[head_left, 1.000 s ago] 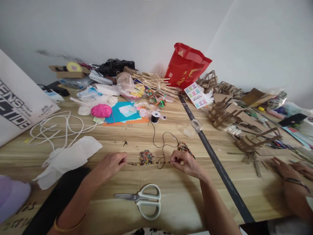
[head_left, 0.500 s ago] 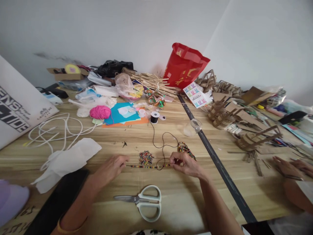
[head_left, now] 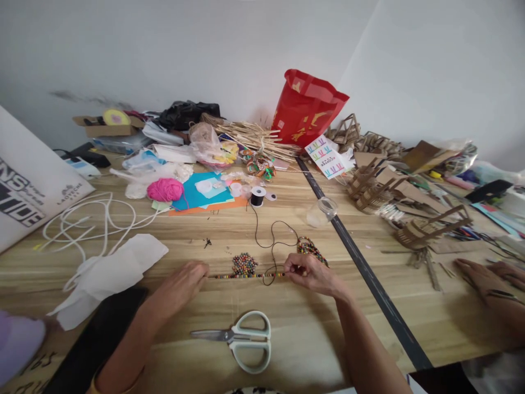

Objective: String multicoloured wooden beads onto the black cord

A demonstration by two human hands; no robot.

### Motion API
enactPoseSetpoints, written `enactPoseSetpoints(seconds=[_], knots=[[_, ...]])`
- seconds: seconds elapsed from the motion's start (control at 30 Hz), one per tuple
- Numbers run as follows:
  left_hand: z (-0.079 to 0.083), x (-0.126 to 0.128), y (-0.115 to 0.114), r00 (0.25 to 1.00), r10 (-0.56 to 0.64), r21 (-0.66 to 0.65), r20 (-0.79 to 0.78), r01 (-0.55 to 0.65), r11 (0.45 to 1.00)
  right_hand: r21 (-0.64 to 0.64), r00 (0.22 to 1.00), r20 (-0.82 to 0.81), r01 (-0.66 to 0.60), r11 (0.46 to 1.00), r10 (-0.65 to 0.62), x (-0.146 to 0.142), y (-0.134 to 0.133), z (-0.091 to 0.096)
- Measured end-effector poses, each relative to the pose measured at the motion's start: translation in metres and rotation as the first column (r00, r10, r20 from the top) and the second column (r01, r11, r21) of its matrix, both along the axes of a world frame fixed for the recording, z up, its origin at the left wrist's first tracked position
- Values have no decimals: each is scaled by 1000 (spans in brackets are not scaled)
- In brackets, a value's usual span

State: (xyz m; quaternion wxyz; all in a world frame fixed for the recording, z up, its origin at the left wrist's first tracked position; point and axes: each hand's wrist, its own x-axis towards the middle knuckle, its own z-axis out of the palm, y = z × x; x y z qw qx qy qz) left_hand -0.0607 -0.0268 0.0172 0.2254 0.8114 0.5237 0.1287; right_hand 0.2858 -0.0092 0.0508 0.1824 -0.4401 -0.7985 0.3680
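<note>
A string of small coloured beads [head_left: 240,276] stretches level between my two hands, just above the table. My left hand [head_left: 191,276] pinches the cord's left end. On the right, my right hand [head_left: 307,272] is closed on the other end of the beaded string, fingers pressed together. Touching the string's far side is a small pile of loose beads [head_left: 245,264]. Black cord loops from its spool [head_left: 258,196] towards my right hand. A coiled beaded strand [head_left: 312,250] lies behind that hand, partly covered. Scissors [head_left: 241,335] with pale handles lie slightly apart, nearer me.
A clear plastic cup [head_left: 322,212] lies near the dark strip [head_left: 369,279] across the table. Woven baskets [head_left: 426,229] and another person's hands [head_left: 484,282] are at right. Pink yarn [head_left: 165,190], white cable [head_left: 107,219] and a red bag [head_left: 307,109] stand around the back and left.
My left hand has shifted slightly left, drawing the beaded string straighter. My right hand stays nearly in place. The other person's hands at right have moved slightly.
</note>
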Motion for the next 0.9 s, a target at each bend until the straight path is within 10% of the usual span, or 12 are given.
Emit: enactPoseSetpoints(seconds=[0.3,0.6,0.77,0.9], knots=[[19,12,14,993,53,54,-103,-48,997,40,999,-32,-13,999,14,-2,2,-4],[17,15,22,947,-17,111,322,-20,994,76,994,-103,31,997,-23,-9,-3,2],[24,26,20,814,96,-40,573,-89,995,75,991,-134,30,997,-20,-15,-4,3],[24,40,16,567,217,-212,794,-75,974,69,991,-135,19,997,-10,-22,-7,2]])
